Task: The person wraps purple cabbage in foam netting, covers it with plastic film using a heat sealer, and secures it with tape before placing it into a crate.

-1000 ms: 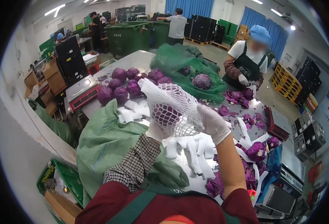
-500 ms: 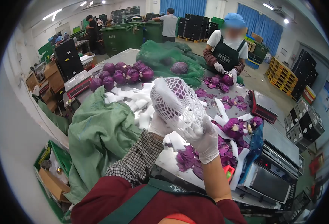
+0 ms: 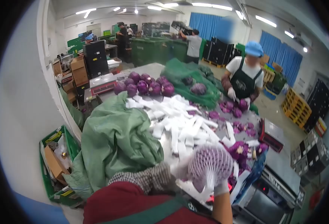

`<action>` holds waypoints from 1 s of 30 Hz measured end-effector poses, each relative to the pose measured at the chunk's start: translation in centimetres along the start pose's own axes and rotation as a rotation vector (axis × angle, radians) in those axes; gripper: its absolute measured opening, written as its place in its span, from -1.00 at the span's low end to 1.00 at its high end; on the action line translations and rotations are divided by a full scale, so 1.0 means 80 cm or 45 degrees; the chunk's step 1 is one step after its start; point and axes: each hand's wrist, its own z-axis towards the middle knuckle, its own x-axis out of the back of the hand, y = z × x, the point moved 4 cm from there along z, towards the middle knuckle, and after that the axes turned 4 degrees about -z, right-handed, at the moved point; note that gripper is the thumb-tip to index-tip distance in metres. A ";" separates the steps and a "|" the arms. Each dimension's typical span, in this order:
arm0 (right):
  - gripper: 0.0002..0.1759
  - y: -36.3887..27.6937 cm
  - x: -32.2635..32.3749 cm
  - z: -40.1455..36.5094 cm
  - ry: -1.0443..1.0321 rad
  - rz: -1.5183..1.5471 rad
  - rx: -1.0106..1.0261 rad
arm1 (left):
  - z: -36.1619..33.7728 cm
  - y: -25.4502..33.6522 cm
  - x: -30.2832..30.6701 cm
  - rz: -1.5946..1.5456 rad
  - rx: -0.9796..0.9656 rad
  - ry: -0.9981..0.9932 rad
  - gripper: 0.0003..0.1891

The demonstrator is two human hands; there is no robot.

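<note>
A red cabbage (image 3: 212, 164) sits inside a white foam net, its gathered end hanging down toward me. My right hand (image 3: 221, 187), in a white glove, holds it from below and the right; the cabbage hides most of its fingers. At the cabbage's left side is my gloved left hand (image 3: 181, 168), smeared by motion, so its fingers and grip do not show. White foam strips (image 3: 187, 128) lie heaped on the table just beyond. To the left of my hands a green woven sack (image 3: 118, 130) is bunched up.
Several red cabbages (image 3: 143, 87) stand at the far left of the table, beside a green mesh bag (image 3: 187, 80). Across from me a co-worker (image 3: 246, 74) handles a cabbage. Loose leaves (image 3: 241, 149), a scale (image 3: 272, 134) and a metal machine (image 3: 265, 198) are at the right.
The netted cabbage has moved down and right, closer to my body, and the net now fits round it with its end gathered. My left hand has come lower. The view has shifted.
</note>
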 end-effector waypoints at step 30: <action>-0.57 -0.229 0.512 -0.221 0.668 0.880 0.000 | 0.281 -0.242 -0.412 0.411 0.102 -0.583 -0.01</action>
